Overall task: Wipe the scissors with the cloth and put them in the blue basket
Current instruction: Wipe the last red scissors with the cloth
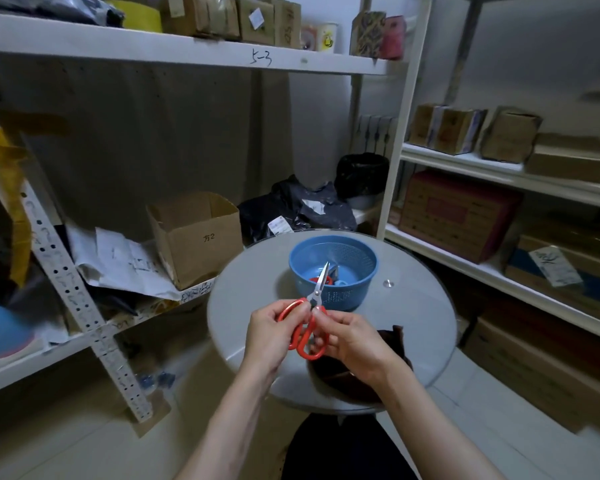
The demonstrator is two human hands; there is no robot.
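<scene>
Scissors (316,295) with red handles, raised over the bench (250,289) in both hands, blades closed and pointing away from the person. The left hand (269,332) curls round the outer handle loop; the right hand (354,341) pinches the other loop from the opposite side. The blue basket (340,296) stands just beyond the fingertips, with the blade tip above its rim. The dark cloth (394,341) lies on the bench beneath and beyond the right wrist, in neither hand.

Step in hand, as judged: either the wipe is about to begin or the placing is due; the frame does not settle which. If wiping is next, the left hand should hold the handles alone, freeing the right hand to draw the cloth up from under its wrist. The cloth is best folded over the closed blades and drawn from pivot to tip, along the spine, never into the edge. For placing, the scissors should go in low and handles first, eased beside the items in the basket (340,283).

Hard to make out: most of the cloth is covered by the right hand and forearm. Fingers hide parts of both loops. The basket's contents, something red and something blue, are partly behind the blade and cannot be identified. Whether the blades are clean cannot be told.
</scene>
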